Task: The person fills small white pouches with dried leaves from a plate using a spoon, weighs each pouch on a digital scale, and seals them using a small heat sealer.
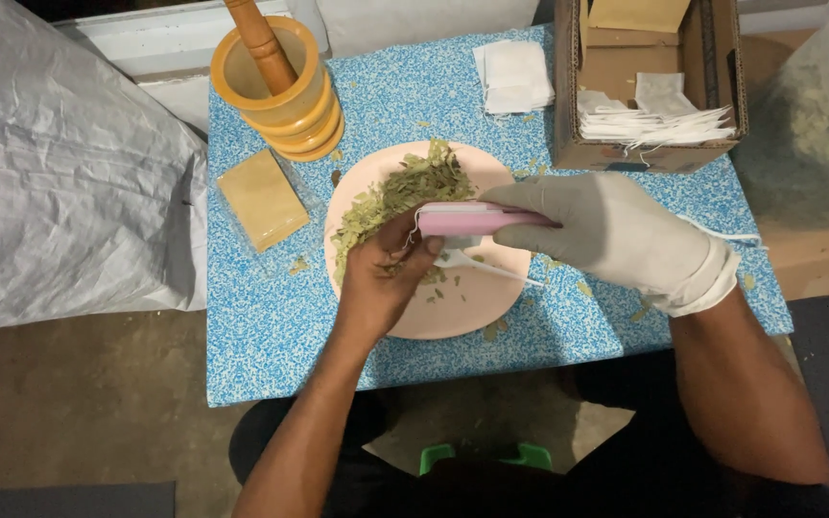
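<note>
1. Head view looks straight down on my two hands over one small table with a blue patterned cloth (271, 336).
2. My left hand (381, 278), bare, is curled over the near side of one round pale pink plate (453, 321), fingers bent in around a small white sachet with a string (462, 257); how firmly it is pinched I cannot tell.
3. My right hand (616, 235) wears one grey glove and is closed around one slim pink and white handheld sealer (472, 219), which lies level and points left, its tip just above my left fingers.
4. One heap of dried green leaves (405, 192) covers the far left part of the plate, with a few crumbs loose on the cloth.
5. One wooden mortar (285, 101), yellow-orange and ringed, stands at the far left corner of the table with one brown wooden pestle (261, 43) leaning inside it.
6. One flat tan square packet in clear wrap (261, 199) lies between the mortar and the plate.
7. One small stack of white square sachets (515, 75) sits at the far edge.
8. One open brown cardboard box (616, 67) at the far right holds more white sachets, too many to count.
9. One grey plastic sack (59, 163) lies left of the table.
</note>
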